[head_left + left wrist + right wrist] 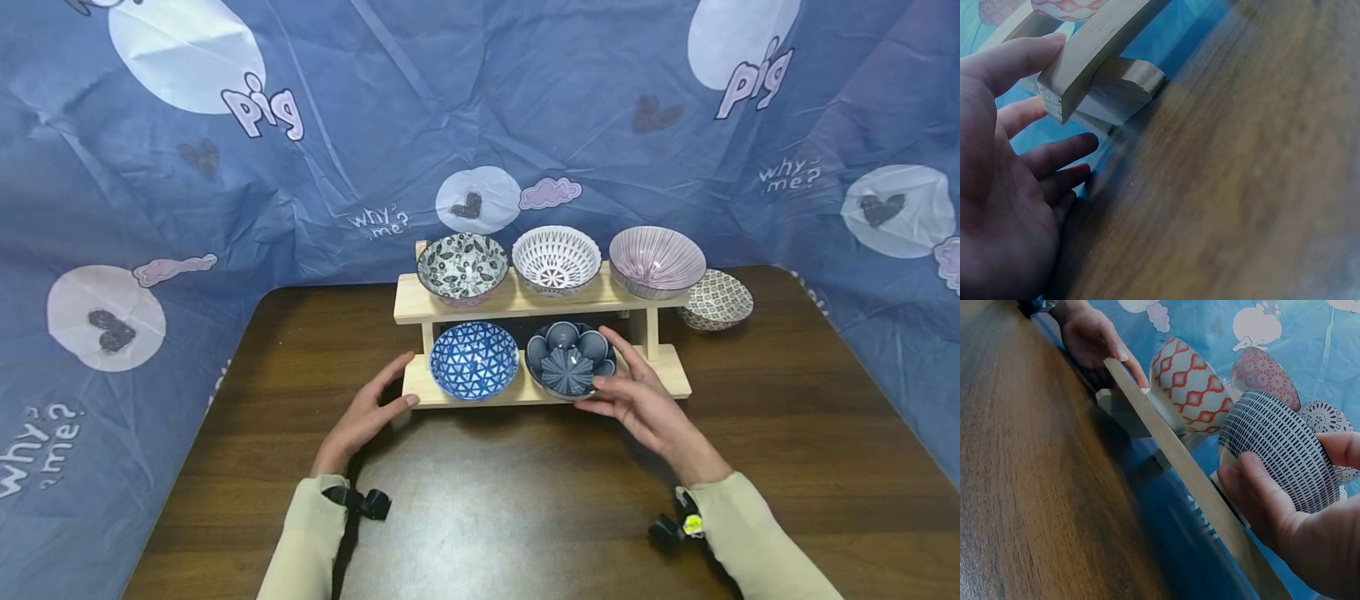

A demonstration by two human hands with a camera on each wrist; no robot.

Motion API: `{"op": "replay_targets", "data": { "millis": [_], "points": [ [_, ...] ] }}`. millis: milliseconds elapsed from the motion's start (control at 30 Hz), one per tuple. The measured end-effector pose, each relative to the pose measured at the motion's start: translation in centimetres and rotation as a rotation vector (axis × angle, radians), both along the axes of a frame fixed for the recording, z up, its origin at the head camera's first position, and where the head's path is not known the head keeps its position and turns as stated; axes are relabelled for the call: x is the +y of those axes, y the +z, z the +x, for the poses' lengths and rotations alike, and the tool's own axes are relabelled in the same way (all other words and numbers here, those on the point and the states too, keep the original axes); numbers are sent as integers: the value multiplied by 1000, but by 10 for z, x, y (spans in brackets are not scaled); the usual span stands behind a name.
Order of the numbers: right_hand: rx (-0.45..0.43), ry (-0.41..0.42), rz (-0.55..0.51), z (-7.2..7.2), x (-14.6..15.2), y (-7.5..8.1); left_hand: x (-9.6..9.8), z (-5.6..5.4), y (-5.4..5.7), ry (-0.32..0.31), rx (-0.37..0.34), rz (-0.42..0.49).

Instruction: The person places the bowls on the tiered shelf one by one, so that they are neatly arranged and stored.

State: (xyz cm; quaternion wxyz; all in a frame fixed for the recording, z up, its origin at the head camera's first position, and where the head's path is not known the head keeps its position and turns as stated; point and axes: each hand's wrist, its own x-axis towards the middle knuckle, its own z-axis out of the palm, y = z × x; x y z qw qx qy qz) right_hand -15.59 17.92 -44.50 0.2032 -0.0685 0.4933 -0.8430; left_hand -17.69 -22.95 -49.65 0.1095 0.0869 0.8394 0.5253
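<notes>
A two-tier wooden rack stands on the table with bowls on both shelves. On the lower shelf's right half, my right hand grips a grey-blue flower-patterned bowl, thumb at its rim. Dark dashes cover this bowl's outside in the right wrist view; its base is close to the board. Left of it sits a blue bowl with white triangles, its outer wall showing a red lattice. My left hand touches the lower shelf's left end with thumb and index finger, the others loosely extended.
Along the upper shelf stand a leaf-patterned bowl, a black-and-white bowl and a purple-striped bowl. A beige patterned bowl is on the brown table behind the rack's right end. Blue printed cloth hangs around the table.
</notes>
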Motion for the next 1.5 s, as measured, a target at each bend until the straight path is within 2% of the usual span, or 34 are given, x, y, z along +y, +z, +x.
{"op": "replay_targets", "data": {
  "millis": [233,500,1167,1500],
  "points": [
    [-3,-15,11,-2,-3,-3,-1,-1,-1,1,-5,-2],
    [3,-6,-6,-4,-4,-8,-3,0,-3,1,35,22],
    [23,73,-15,-3,0,-8,-2,-1,-2,1,11,20],
    [3,76,-1,-1,5,-9,-1,-1,-1,0,7,10]
  ]
}}
